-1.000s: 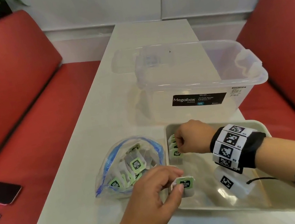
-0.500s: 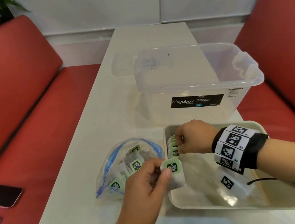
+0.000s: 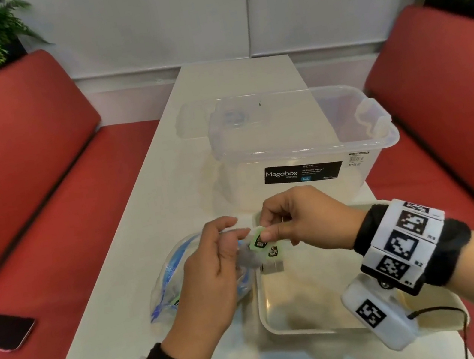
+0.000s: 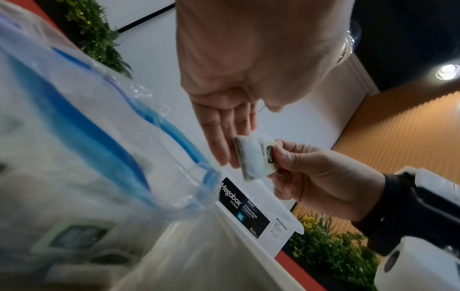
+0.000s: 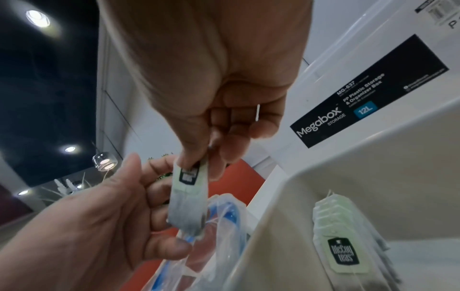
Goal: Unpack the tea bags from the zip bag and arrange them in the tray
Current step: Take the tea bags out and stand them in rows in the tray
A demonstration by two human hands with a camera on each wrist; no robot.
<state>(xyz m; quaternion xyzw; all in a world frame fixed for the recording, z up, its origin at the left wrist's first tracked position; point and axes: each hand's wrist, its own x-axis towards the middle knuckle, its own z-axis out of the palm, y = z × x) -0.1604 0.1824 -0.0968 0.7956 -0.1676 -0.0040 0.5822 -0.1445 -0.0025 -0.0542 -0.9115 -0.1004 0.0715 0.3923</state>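
Head view: the right hand (image 3: 303, 221) pinches the green tag of a tea bag (image 3: 258, 240) between thumb and forefinger, just above the tray's far left corner. The left hand (image 3: 209, 282) is beside it with fingers relaxed and partly straight, fingertips at the hanging pouch of the bag; whether they touch it is blurred. A row of tea bags (image 3: 273, 256) stands in the far left corner of the tray (image 3: 303, 330). The zip bag (image 3: 166, 286) lies on the table (image 3: 136, 260) just left of the tray, mostly under the left hand. A clear box (image 3: 303, 148) stands beyond the tray. A phone (image 3: 3, 331) lies on the red seat (image 3: 50, 243) at the left

Left wrist view: the left hand (image 4: 231, 118) has straight fingers laid against the tea bag (image 4: 254, 157), whose tag end the right hand (image 4: 318, 177) pinches. The zip bag (image 4: 99, 157), with blue seal, fills the near left, with more tea bags blurred inside

Right wrist view: the right hand (image 5: 219, 110) grips the tag of the tea bag (image 5: 189, 196) with thumb and forefinger; the left hand (image 5: 104, 212) has fingers loosely bent behind the pouch. The row of bags (image 5: 343, 236) leans in the tray (image 5: 323, 157) at the right, the zip bag (image 5: 219, 226) below the hands, the box (image 5: 373, 88) behind
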